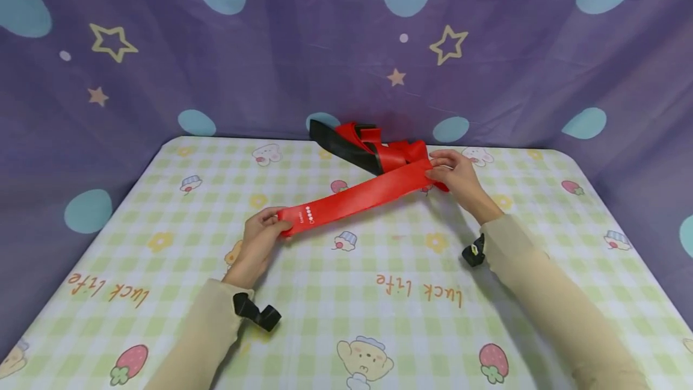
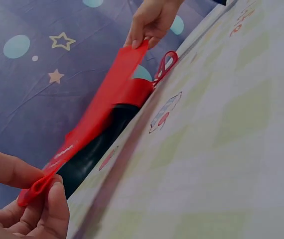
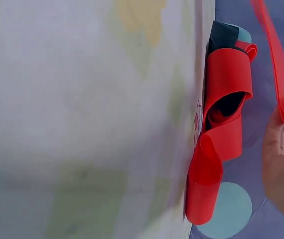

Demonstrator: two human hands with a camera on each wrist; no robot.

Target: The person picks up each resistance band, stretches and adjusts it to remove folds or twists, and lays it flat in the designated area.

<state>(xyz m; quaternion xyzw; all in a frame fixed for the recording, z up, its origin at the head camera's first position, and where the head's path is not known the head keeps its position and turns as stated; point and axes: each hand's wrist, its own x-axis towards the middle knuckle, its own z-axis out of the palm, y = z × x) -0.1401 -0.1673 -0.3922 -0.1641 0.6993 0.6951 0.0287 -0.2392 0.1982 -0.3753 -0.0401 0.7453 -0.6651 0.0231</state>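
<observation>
A flat red resistance band (image 1: 357, 196), with white print and dots near its left end, is stretched out between both hands above the table. My left hand (image 1: 260, 239) pinches its left end between thumb and fingers; in the left wrist view the folded end of the loop shows at those fingertips. At the other end, farther back and higher in the head view, my right hand (image 1: 457, 179) grips the band between thumb and fingers. Behind the band lies a heap of red bands (image 3: 229, 74) together with a black band (image 1: 346, 149), partly covered by the held one.
The table (image 1: 206, 269) wears a green-and-white checked cloth with printed strawberries, cupcakes and bears. A purple curtain (image 1: 325, 47) with stars and blue ovals rises along its back edge, close behind the heap. Black wrist cameras (image 1: 257, 312) sit at both sleeve cuffs.
</observation>
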